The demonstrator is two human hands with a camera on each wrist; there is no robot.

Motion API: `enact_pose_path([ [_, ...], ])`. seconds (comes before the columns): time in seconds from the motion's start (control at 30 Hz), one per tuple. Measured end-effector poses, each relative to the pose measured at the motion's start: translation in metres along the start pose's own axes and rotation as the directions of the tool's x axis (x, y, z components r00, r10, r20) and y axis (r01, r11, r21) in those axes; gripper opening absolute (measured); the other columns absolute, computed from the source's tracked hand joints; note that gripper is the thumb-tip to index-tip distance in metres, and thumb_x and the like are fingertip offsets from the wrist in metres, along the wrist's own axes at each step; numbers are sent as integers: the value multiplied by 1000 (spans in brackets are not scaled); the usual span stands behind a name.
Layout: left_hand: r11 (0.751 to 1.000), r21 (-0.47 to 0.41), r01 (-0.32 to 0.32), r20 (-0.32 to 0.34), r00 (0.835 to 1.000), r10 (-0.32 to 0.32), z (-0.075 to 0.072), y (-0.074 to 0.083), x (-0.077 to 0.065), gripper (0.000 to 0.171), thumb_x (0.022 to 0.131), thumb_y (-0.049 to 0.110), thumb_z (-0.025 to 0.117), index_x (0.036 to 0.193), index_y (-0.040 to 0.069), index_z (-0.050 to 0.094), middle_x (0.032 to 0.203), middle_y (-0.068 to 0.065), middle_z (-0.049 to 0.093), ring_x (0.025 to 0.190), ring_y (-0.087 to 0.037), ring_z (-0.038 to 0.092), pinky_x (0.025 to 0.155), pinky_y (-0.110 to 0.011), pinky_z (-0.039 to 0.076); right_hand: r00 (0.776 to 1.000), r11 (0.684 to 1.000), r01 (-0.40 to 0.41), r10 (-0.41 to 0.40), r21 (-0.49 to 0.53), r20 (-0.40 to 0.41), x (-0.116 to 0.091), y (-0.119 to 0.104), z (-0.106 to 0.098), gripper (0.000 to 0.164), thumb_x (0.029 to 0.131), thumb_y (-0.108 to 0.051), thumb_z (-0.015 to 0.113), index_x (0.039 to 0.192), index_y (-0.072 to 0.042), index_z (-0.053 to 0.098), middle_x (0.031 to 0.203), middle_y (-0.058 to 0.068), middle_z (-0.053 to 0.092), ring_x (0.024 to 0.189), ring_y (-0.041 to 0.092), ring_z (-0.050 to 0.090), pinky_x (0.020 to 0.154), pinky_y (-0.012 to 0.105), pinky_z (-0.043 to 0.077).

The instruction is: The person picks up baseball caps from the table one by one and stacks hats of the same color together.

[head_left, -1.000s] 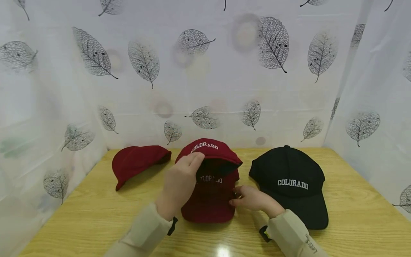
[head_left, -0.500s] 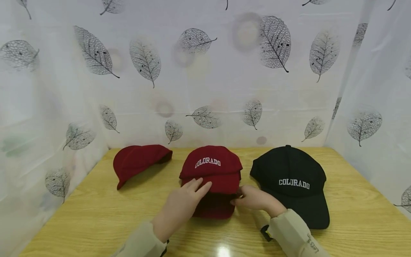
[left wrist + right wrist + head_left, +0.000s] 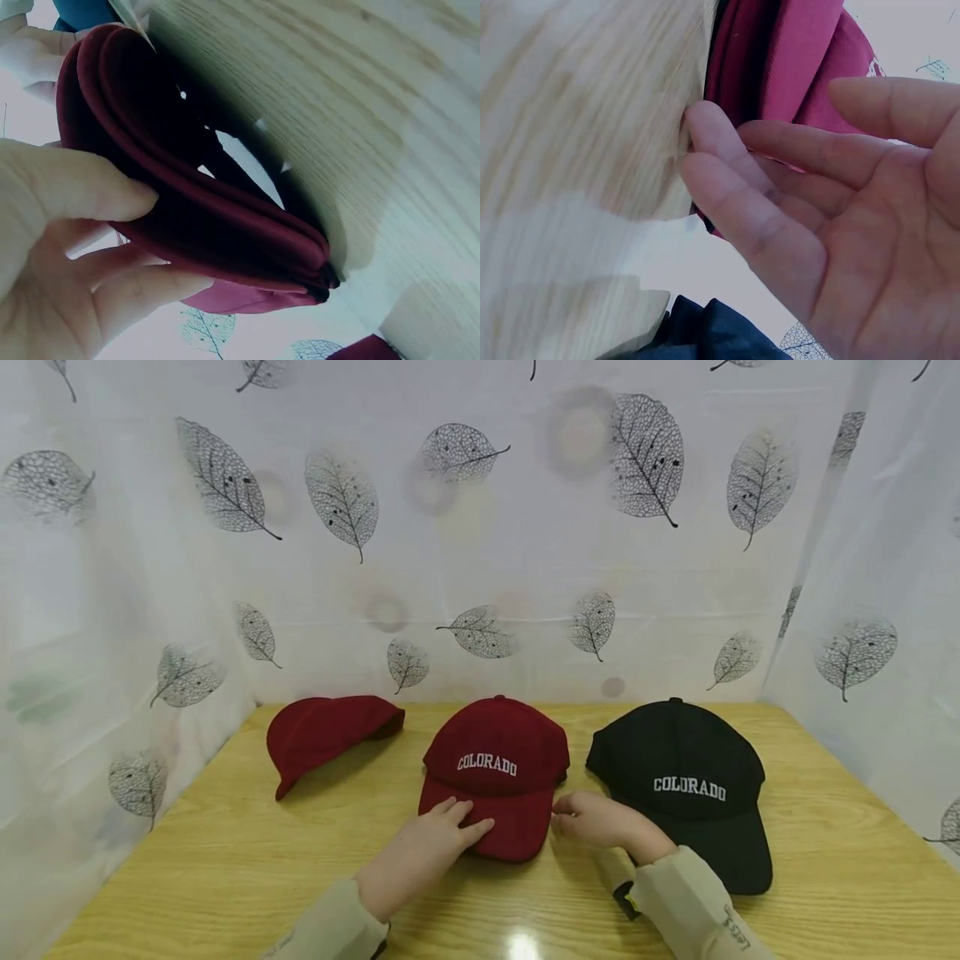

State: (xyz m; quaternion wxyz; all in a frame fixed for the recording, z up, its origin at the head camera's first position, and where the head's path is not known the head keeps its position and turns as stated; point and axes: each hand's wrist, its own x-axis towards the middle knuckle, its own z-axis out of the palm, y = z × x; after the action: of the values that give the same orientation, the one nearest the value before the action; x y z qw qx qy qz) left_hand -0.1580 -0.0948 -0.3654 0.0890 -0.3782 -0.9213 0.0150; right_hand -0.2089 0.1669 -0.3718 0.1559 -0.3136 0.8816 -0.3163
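A red baseball cap (image 3: 495, 752) with white COLORADO lettering sits in the middle of the table, stacked over another red cap, its brim toward me. My left hand (image 3: 420, 856) pinches the top cap's brim: fingers lie on the upper side, and in the left wrist view the thumb (image 3: 112, 191) is tucked under it, against the layered brims. My right hand (image 3: 600, 821) is at the brim's right edge. In the right wrist view its fingers (image 3: 735, 195) extend loosely beside the stacked brims (image 3: 780, 60), holding nothing. The lower cap is mostly hidden in the head view.
A black COLORADO cap (image 3: 678, 768) lies on the right, just beyond the right hand. Another red cap (image 3: 330, 731) rests turned sideways at the back left. The wooden table (image 3: 225, 868) is enclosed by a white leaf-print curtain (image 3: 495, 527).
The top red cap, first tilted up in the left hand, has come down over the lower cap, and its brim now covers the lower brim. The right hand has shifted slightly off the lower cap's side.
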Motion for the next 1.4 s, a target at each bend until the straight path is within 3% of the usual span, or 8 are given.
enact_pose_path([
  [0.23,994,-109,-25,-6,1000,24,2,-11,0,48,82,-2,56,125,19,55,119,-10,51,106,-26,50,80,-32,45,1000,1000,-11,11,-17,-18,1,-1,1,21,91,-18,45,84,-4,58,63,-5,38,60,12,40,59,29,36],
  [0.37,941,-337,11,35,999,1,0,-26,0,47,77,2,62,122,9,55,121,-11,48,108,-25,49,88,-34,41,999,1000,-21,20,-21,-33,1,-2,2,20,91,-20,46,86,-2,56,65,-4,42,62,14,43,61,31,37],
  [0.53,781,-589,206,130,978,-160,-1,-50,0,51,81,24,63,124,-2,50,124,-16,47,113,-32,46,93,-44,36,998,999,-44,44,12,-42,2,-3,3,32,90,-20,48,107,7,54,75,3,53,66,16,47,61,33,39],
  [0.7,576,-707,411,206,899,-388,3,-64,4,53,87,27,56,125,-9,44,125,-25,47,110,-39,48,88,-45,40,996,996,-69,72,55,-48,2,-4,4,44,89,-18,48,121,13,44,79,6,56,64,17,48,59,32,39],
  [0.83,454,-749,482,265,846,-462,13,-66,9,50,87,27,57,124,-5,45,123,-26,46,93,-30,55,73,-39,47,996,991,-70,76,116,-42,2,-3,5,52,90,-19,48,126,16,37,84,8,58,70,18,50,62,34,41],
  [0.9,390,-775,497,293,830,-475,18,-66,11,44,87,25,57,121,0,45,119,-25,47,78,-24,54,63,-36,47,997,985,-67,73,158,-31,2,-3,5,55,91,-20,46,129,16,31,83,8,57,71,18,50,62,33,41],
  [0.97,353,-791,499,308,825,-475,21,-63,13,40,87,24,57,115,0,43,114,-21,49,67,-21,50,58,-35,47,997,979,-65,70,192,-21,2,-2,5,55,91,-19,46,129,16,29,80,7,56,70,18,49,61,33,41],
  [1.4,281,-811,513,395,835,-382,13,-50,-4,36,89,24,54,106,0,34,71,-13,50,58,-20,51,55,-36,47,997,986,-78,79,148,-2,-2,-4,1,38,90,-13,41,120,11,41,66,1,45,56,14,40,52,28,34],
])
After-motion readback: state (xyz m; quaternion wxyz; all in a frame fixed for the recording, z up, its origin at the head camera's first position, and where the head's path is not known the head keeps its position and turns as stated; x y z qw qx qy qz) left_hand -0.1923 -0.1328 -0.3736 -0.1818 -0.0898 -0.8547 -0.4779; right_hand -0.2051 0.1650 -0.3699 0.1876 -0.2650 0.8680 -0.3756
